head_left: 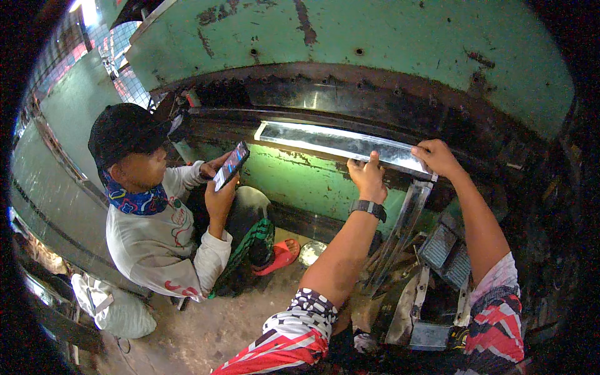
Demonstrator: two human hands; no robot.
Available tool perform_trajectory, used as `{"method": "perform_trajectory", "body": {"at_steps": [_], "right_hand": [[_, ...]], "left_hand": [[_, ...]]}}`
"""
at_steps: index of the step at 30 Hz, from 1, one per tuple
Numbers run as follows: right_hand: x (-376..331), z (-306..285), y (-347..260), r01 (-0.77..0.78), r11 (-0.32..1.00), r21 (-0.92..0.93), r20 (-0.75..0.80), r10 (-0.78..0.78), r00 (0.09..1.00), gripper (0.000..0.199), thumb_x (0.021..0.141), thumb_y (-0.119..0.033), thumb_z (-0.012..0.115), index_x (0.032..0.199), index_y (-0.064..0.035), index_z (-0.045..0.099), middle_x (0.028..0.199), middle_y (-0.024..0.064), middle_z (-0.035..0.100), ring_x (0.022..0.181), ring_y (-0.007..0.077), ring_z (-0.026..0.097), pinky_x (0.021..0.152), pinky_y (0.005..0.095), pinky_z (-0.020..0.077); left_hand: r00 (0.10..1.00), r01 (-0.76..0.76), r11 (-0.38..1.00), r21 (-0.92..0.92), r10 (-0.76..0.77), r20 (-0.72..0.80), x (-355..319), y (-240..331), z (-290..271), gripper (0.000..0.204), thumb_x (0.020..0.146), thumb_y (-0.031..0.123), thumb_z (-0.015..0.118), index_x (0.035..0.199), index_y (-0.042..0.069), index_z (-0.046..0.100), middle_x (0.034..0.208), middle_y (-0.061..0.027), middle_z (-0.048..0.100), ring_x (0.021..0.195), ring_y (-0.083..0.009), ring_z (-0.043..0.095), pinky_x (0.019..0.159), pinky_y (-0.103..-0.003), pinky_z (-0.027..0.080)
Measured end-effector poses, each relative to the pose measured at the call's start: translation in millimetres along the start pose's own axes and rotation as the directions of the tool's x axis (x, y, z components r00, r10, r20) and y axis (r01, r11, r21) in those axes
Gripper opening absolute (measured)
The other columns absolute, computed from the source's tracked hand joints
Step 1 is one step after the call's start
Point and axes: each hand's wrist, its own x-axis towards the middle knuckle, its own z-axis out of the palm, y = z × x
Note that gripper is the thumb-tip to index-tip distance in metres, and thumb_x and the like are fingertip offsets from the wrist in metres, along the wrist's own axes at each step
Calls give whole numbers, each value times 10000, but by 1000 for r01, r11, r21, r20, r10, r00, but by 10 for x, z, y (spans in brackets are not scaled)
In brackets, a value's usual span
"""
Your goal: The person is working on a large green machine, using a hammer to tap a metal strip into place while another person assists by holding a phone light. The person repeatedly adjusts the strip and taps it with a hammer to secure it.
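Observation:
A long, shiny sheet-metal strip (319, 139) with raised edges lies along the dark bed of a green machine. My left hand (369, 181) grips its near edge around the middle, thumb up and fingers curled beneath. At the strip's right end, my right hand (437, 157) is closed on the edge, with the fingers over the top and far side. The strip's underside is hidden. Just below the right end, more bent metal strips (406, 219) lean at a slant toward the floor.
The machine's worn green upper plate (375, 37) spans the top. A person (162, 231) in a black cap sits at the left with a phone (231, 165). A red sandal (280, 255) and a white sack (119, 312) are on the floor. Grey ribbed parts (445, 247) stand below my right arm.

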Motion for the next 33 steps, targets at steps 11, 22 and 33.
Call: {"method": "perform_trajectory", "body": {"at_steps": [11, 22, 33], "right_hand": [[18, 208, 118, 194, 939, -285, -361, -292, 886, 347, 889, -393, 702, 834, -55, 757, 786, 149, 671, 790, 355, 623, 753, 472, 487], [-104, 171, 69, 189, 899, -396, -446, -368, 815, 229, 884, -280, 719, 873, -53, 753, 820, 123, 677, 844, 334, 620, 780, 459, 473], [-692, 69, -271, 76, 897, -435, -625, -362, 692, 166, 904, -177, 692, 996, -45, 734, 1052, 100, 670, 996, 318, 627, 872, 425, 473]], "left_hand": [[997, 73, 997, -4, -73, 36, 132, -48, -57, 459, 940, -16, 666, 1306, 94, 410, 1070, -60, 581, 781, -156, 557, 573, -322, 475], [1000, -8, 1000, 28, 7, 7, -64, 107, 250, 517, 938, -18, 674, 1361, 73, 392, 1143, -67, 503, 903, -188, 570, 628, -356, 493], [999, 54, 995, 88, -54, -2, 459, 90, 156, 708, 917, -9, 714, 1457, 76, 264, 1118, -113, 582, 845, -200, 612, 615, -333, 524]]}}
